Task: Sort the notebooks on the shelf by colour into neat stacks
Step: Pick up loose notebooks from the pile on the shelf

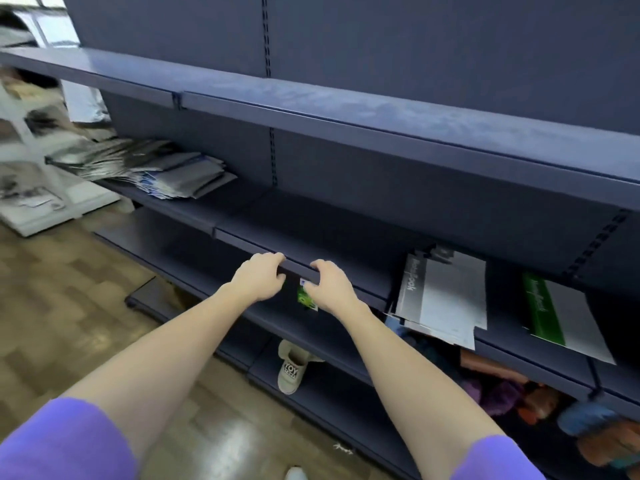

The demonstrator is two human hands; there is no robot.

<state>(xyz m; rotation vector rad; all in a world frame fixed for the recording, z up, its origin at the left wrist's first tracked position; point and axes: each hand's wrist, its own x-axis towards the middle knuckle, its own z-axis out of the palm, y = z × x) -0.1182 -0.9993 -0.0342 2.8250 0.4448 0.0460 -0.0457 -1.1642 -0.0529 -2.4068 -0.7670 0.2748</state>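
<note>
Gripping the front lip of the middle shelf (242,216), both hands were in view: the left hand (258,277) and right hand (329,285) each had fingers curled over the edge, and neither held a notebook. Two hands and two purple sleeves were counted.

Notebooks lay in three groups on that shelf: a grey pile (162,168) at far left, fanned out and too blurred to count; a grey stack (441,299) to the right of the hands, overhanging the lip, number of books unclear; one green-and-grey notebook (561,318) further right, also overhanging.

A green tag (306,296) showed between the hands, partly hidden by the right thumb. One shoe (292,368) stood on the lower shelf. Coloured soft goods (512,389) at lower right were blurred and cut off by the frame; their kind could not be made out.
</note>
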